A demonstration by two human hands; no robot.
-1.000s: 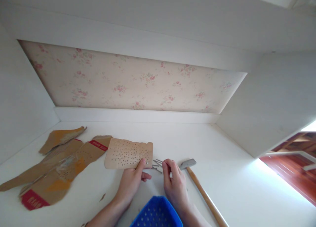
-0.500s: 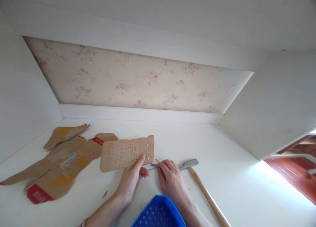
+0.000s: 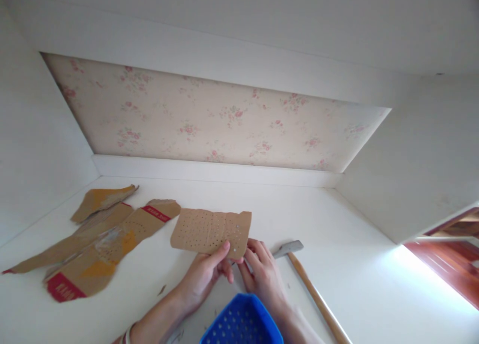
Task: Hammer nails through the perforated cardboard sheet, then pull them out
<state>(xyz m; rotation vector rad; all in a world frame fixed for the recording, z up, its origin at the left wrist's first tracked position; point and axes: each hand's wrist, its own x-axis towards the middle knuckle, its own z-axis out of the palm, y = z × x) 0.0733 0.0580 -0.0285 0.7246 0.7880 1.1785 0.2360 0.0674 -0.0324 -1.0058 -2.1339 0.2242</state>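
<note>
A brown piece of cardboard [image 3: 209, 229], punched with rows of small holes, is held tilted above the white surface. My left hand [image 3: 209, 269] grips its lower edge, thumb on top and fingers underneath. Two small pale dots show near its right end. At the lower right corner, my right hand [image 3: 262, 269] has its fingers pinched together; what lies in them is mostly hidden. A thin dark bit shows between the two hands. Just right of my right hand lies a hammer [image 3: 318, 300] with a grey metal head and wooden handle.
Torn cardboard pieces [image 3: 108, 239] with red and yellow patches lie at the left. A blue perforated basket [image 3: 243, 321] stands close in front, between my forearms. Small brown scraps [image 3: 162, 289] dot the white surface [image 3: 359, 264]. White walls and a floral panel [image 3: 224, 122] enclose the space.
The holed cardboard has shifted right, bringing its corner to my right fingers. My right hand has left the spot where several thin metal pieces showed beneath its fingers.
</note>
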